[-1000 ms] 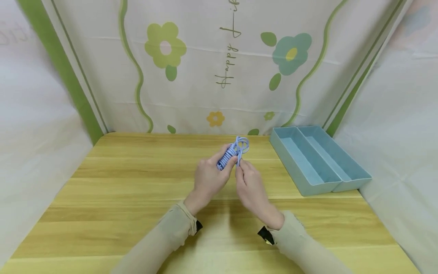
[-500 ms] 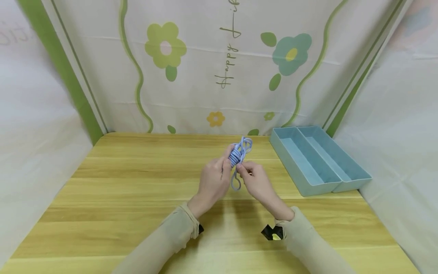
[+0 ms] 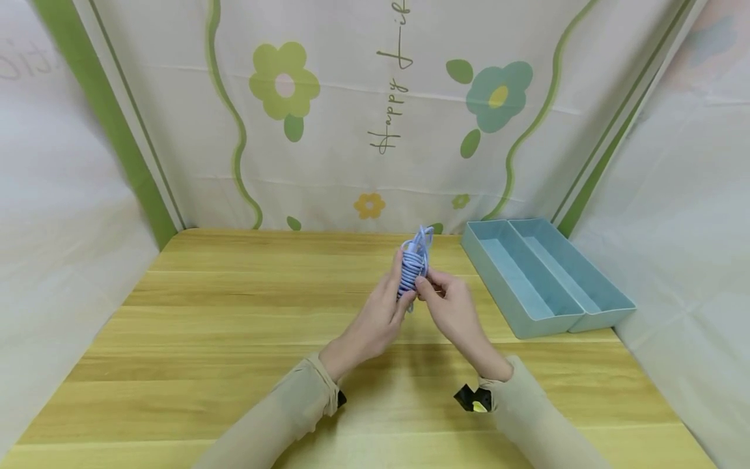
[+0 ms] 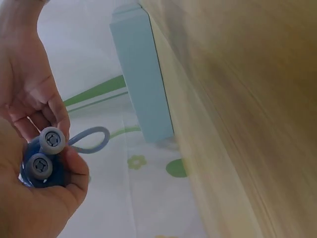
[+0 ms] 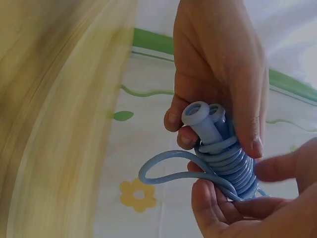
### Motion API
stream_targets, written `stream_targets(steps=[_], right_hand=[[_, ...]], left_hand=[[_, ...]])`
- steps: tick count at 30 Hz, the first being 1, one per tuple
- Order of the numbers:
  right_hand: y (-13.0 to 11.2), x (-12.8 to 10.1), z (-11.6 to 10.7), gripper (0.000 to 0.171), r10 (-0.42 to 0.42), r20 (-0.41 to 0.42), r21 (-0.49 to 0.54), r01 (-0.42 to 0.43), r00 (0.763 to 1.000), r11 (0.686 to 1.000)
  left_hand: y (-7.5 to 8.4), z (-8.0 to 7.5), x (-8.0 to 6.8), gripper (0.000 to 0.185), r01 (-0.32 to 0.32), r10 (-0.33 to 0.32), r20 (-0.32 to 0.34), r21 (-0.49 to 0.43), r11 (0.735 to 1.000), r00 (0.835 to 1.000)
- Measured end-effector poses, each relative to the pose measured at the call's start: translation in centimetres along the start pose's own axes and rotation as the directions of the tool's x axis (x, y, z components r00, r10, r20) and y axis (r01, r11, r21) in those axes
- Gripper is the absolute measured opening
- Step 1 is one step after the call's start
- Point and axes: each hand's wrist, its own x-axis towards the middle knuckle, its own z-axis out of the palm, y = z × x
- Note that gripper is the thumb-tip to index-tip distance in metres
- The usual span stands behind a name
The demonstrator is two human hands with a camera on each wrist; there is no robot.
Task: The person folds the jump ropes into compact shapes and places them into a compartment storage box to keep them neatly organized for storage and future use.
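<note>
A blue jump rope (image 3: 413, 266) is held up over the table, its cord wound in tight turns round its two handles (image 5: 205, 130). The left hand (image 3: 370, 322) grips the wound bundle from the left, fingers and thumb about it. On the other side, the right hand (image 3: 450, 311) pinches the cord near the lower turns. In the right wrist view, a loose loop (image 5: 153, 171) of cord sticks out sideways from the bundle. Both round handle ends (image 4: 52, 141) face the left wrist camera. More loops stand up at the bundle's far end in the head view.
Two light-blue trays (image 3: 530, 316) stand side by side at the right back of the wooden table (image 3: 205, 326). Behind the table hangs a white cloth (image 3: 346, 130) with printed flowers, and cloth also encloses both sides.
The bundle has shifted slightly right and turned more upright. Half a second ago a cord loop hung well below it; now only a short bit shows there. The right hand has moved right.
</note>
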Motion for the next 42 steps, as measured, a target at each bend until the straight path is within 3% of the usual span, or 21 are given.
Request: stream_targets(steps=[4,7,12,17,22,27,30,36,42], right_hand=[[-0.2,-0.3,-0.4,0.04,0.009,0.09,0.017,-0.011,0.996,1.0],[-0.4,-0.4,-0.5,0.043,0.039,0.113,0.039,-0.043,0.993,0.998],[-0.3,-0.5,-0.2,0.044,0.068,0.077,0.045,-0.072,0.995,0.996],[-0.4,-0.6,0.0,0.043,0.079,0.023,0.017,-0.079,0.997,0.997],[-0.2,-0.6,-0.1,0.036,0.068,-0.011,-0.026,-0.068,0.998,0.997],[0.3,-0.6,-0.6,0.036,0.058,-0.006,-0.078,-0.059,0.998,0.995],[0.6,-0.5,-1.0,0.036,0.038,-0.005,-0.096,-0.038,0.999,0.995],[1.7,-0.1,-1.8,0.022,-0.044,-0.051,-0.196,0.033,0.998,0.98],[2.8,0.2,-3.0,0.013,-0.064,-0.095,-0.277,0.036,0.993,0.96]], left_hand=[[-0.2,0.0,-0.2,0.079,0.006,-0.005,-0.05,0.028,1.0,0.999],[-0.1,0.1,-0.3,0.083,-0.006,0.015,-0.106,0.078,0.997,0.994],[0.4,0.5,-0.3,0.081,-0.047,0.075,-0.199,0.142,0.989,0.977],[0.9,0.9,-0.3,0.082,-0.104,0.149,-0.246,0.189,0.977,0.958],[0.9,0.8,-0.3,0.085,-0.125,0.158,-0.203,0.166,0.978,0.966],[0.6,0.3,-0.4,0.086,-0.104,0.11,-0.081,0.078,0.992,0.991],[0.6,0.0,-0.5,0.086,-0.078,0.079,-0.016,0.067,0.995,0.997],[1.0,-0.3,-0.7,0.079,-0.028,0.025,0.019,0.147,0.989,0.999],[0.9,-0.8,-1.1,0.077,0.059,-0.064,0.012,0.243,0.968,0.998]])
